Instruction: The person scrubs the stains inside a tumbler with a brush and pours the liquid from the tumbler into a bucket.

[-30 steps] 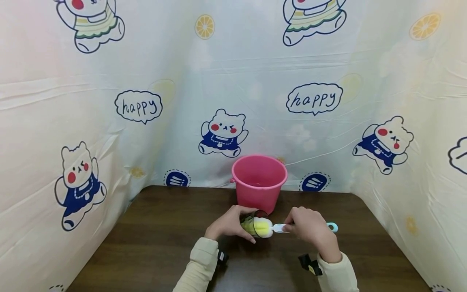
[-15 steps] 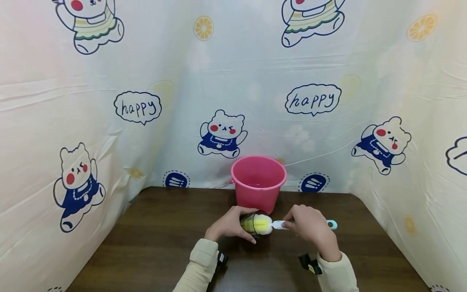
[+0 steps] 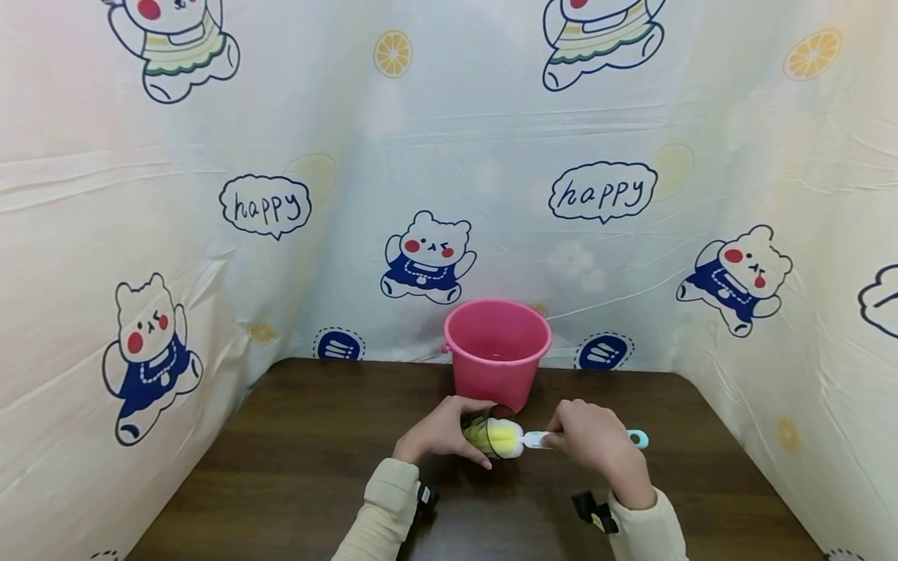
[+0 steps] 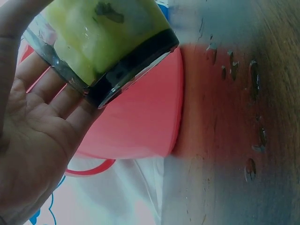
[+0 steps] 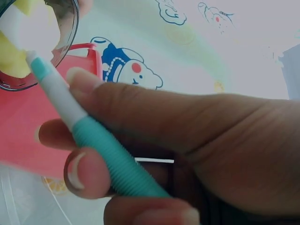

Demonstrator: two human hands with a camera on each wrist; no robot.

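My left hand (image 3: 445, 428) grips a clear dark-tinted glass (image 4: 108, 42), its fingers and thumb curved round the wall. The glass lies tipped on its side above the table, mouth toward the right. Inside it sits the yellow and white sponge head (image 3: 503, 438) of a bottle brush, filling much of the glass. With thumb and fingers my right hand (image 3: 592, 436) holds the brush by its teal and white handle (image 5: 108, 150); the looped handle end (image 3: 638, 439) sticks out past the hand in the head view.
A pink bucket (image 3: 500, 366) stands just behind the glass, against the patterned curtain (image 3: 491, 156). Water drops (image 4: 253, 79) lie on the brown wooden table (image 3: 316, 436) in the left wrist view. Curtain also borders both sides.
The brush shifts slightly into the glass and back out, its handle dipping a little with my right hand. My left hand and the glass stay nearly still.
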